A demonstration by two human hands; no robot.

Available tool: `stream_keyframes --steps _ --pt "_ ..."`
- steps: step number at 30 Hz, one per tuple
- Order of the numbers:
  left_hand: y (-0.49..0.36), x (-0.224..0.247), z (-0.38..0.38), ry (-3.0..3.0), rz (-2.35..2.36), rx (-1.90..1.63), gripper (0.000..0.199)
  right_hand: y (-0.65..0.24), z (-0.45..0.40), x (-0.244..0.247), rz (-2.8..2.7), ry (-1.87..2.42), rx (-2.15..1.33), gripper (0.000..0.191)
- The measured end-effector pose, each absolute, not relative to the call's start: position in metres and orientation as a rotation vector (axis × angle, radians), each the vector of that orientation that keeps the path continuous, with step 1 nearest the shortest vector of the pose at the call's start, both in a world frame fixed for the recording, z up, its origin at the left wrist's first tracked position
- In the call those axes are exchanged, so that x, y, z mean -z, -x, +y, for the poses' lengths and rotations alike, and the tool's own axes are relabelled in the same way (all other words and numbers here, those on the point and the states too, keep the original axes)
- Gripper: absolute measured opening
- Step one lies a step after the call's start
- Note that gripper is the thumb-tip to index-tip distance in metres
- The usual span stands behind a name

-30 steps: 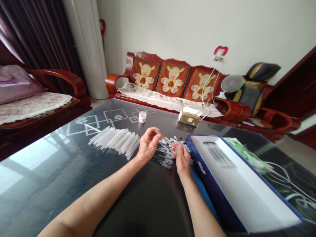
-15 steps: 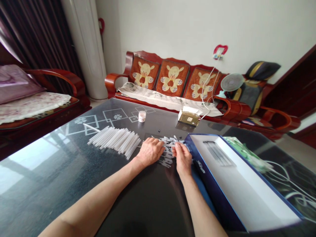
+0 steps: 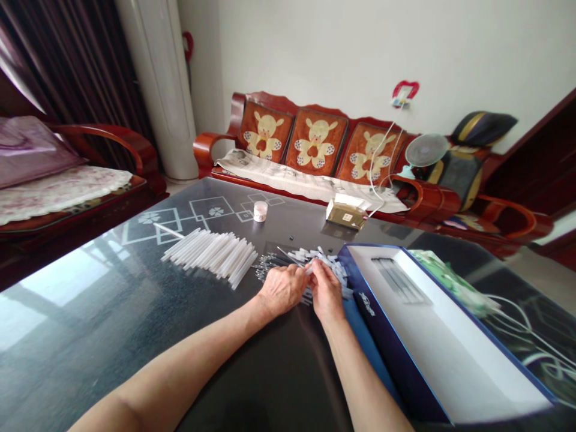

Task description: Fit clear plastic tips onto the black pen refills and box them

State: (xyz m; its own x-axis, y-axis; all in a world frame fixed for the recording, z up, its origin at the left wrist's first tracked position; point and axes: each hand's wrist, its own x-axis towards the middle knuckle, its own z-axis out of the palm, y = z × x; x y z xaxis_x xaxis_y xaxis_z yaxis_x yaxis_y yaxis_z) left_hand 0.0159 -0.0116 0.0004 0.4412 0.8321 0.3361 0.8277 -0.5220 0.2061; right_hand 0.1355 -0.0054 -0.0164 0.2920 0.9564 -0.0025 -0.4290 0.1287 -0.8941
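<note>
My left hand (image 3: 284, 289) is closed, its fingers meeting those of my right hand just above the dark table. From its fingertips a thin dark stick, looking like a pen refill (image 3: 287, 254), points up and left. My right hand (image 3: 324, 290) pinches a small white plastic piece (image 3: 309, 270) against the left fingertips; the fingers partly hide it. Behind and beside the hands lie a heap of short white plastic pieces (image 3: 333, 264) and a bunch of thin dark refills with metallic tips (image 3: 266, 264). To the left, many whitish pen barrels (image 3: 211, 253) lie in a row.
A long blue box (image 3: 450, 354) with white inside holds several finished-looking pens (image 3: 400, 281) at my right. Beyond it lie a green plastic bag (image 3: 454, 279) and white cables (image 3: 517, 318). Farther back stand a small round jar (image 3: 260, 211) and a tissue box (image 3: 345, 214).
My hands have come together, the right one moving left to meet the left. The thin dark stick now shows beyond the left fingers, and more of the refill bunch is uncovered.
</note>
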Motion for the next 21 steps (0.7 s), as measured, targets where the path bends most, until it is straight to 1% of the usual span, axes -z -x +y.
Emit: stream_keyframes --steps 5,8,12,15,18,21 --pt "-0.017 0.001 -0.011 -2.411 1.355 -0.835 0.035 -0.135 -0.006 0.013 -0.637 0.903 -1.152 0.023" --pt "-0.017 -0.004 -0.008 -2.222 1.217 -0.896 0.038 -0.135 -0.007 0.014 -0.623 0.842 -1.183 0.02" --pt "-0.016 -0.01 -0.004 -1.841 1.015 -0.838 0.043 -0.137 -0.005 0.016 -0.618 0.782 -1.23 0.018" --pt "-0.016 -0.011 -0.003 -1.507 0.888 -0.699 0.042 -0.149 0.0 0.015 -0.592 0.764 -1.254 0.019" --pt "-0.014 -0.011 -0.003 -1.41 0.882 -0.614 0.037 -0.165 0.007 0.016 -0.537 0.784 -1.164 0.021" --pt "-0.011 -0.009 -0.001 -1.65 1.002 -0.741 0.039 -0.173 0.006 0.024 -0.699 0.936 -0.922 0.027"
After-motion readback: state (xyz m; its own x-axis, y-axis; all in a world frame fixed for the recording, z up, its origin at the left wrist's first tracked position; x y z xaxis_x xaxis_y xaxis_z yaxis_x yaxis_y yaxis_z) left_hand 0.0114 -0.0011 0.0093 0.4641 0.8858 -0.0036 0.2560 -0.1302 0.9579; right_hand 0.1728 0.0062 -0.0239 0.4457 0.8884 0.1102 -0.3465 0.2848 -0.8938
